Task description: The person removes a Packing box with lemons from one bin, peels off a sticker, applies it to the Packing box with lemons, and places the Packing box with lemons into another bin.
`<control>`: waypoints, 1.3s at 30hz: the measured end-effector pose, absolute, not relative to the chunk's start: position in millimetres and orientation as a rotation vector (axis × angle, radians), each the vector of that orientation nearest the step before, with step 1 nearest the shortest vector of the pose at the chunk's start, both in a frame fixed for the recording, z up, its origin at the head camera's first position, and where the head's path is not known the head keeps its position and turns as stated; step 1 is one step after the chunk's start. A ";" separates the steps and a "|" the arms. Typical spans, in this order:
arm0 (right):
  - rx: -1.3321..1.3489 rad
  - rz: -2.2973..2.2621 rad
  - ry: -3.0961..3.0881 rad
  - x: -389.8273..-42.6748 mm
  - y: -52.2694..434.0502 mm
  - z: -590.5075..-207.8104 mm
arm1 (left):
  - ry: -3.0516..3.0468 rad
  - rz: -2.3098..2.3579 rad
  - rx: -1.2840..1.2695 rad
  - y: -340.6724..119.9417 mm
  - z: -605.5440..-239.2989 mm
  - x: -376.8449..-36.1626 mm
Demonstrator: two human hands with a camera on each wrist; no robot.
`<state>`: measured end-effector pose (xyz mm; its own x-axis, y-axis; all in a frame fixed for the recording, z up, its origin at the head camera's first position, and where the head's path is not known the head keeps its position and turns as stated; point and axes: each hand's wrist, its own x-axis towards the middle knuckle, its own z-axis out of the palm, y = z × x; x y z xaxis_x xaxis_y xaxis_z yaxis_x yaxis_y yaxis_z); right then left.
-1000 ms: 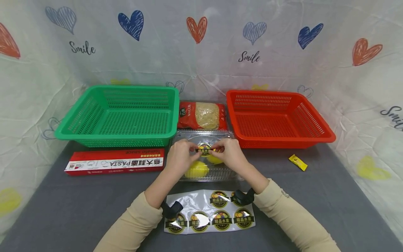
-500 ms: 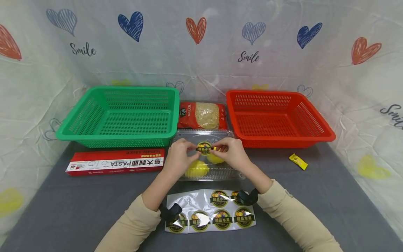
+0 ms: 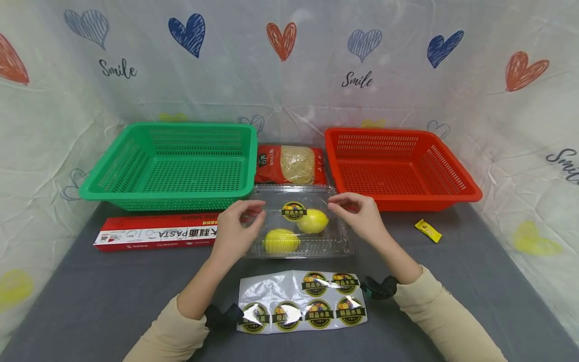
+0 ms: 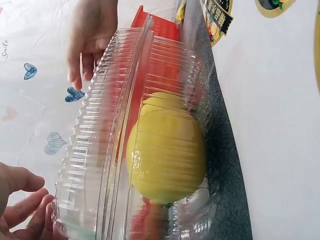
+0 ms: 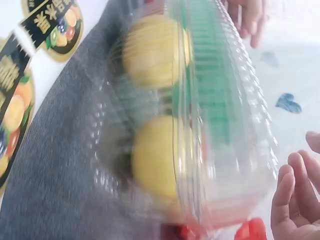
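A clear plastic clamshell box [image 3: 332,244] sits mid-table, closed over two lemons, one nearer lemon [image 3: 281,242] and one farther lemon [image 3: 314,221]. On top of its lid lies a round black-and-gold fruit sticker [image 3: 294,211]. My left hand [image 3: 237,227] is at the box's left side, thumb and fingers loosely bent and holding nothing. Over the right side hovers my right hand [image 3: 361,216], its thumb and fingers also parted with nothing between them. The left wrist view shows a lemon [image 4: 167,155] through the box's ribbed wall.
A sheet of stickers [image 3: 271,286] lies in front of the box. Behind stand a green basket [image 3: 167,203] and a red basket [image 3: 407,203], with a red noodle bag [image 3: 296,166] between them. A pasta box [image 3: 154,236] is left, a small yellow packet [image 3: 428,231] right.
Both hands have let go of the sticker and moved apart, left hand leftward and right hand rightward. The sticker stays on the lid, and both lemons show more fully.
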<state>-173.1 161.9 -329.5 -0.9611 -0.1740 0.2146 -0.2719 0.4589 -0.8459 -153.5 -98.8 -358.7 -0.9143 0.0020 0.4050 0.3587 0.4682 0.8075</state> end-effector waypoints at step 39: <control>-0.130 2.644 -1.845 -170.9 293.5 -363.5 | -2.337 -2.079 -0.122 -106.2 -396.1 -155.6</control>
